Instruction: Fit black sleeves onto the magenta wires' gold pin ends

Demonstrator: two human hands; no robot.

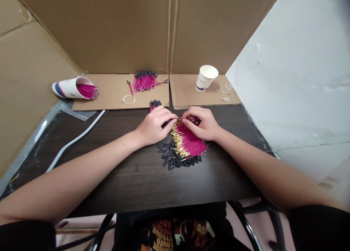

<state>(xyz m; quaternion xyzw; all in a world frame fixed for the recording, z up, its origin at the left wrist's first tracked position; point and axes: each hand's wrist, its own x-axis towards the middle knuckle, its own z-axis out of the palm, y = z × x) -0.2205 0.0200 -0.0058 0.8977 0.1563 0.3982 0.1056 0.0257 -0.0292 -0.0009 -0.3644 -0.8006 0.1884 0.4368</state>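
Observation:
My left hand (160, 124) is closed in a pinch, with a small black sleeve (177, 119) at its fingertips. Opposite it, almost touching, my right hand (201, 123) has its fingers curled and grips short magenta wires (194, 120). Just below both hands lies a pile of magenta wires with gold tips (191, 141), the gold ends pointing left. Loose black sleeves (171, 158) are heaped along the near and left side of that pile. Behind my left hand, partly hidden by it, is a small bunch of black-ended magenta wires (155, 104).
On cardboard (109, 102) at the back lie a heap of black-ended magenta wires (144, 81) and a rubber band (129, 99). A tipped paper cup (64, 89) holds wires. An upright paper cup (205, 79) stands near more bands (218, 87). One sleeve (137, 167) lies apart.

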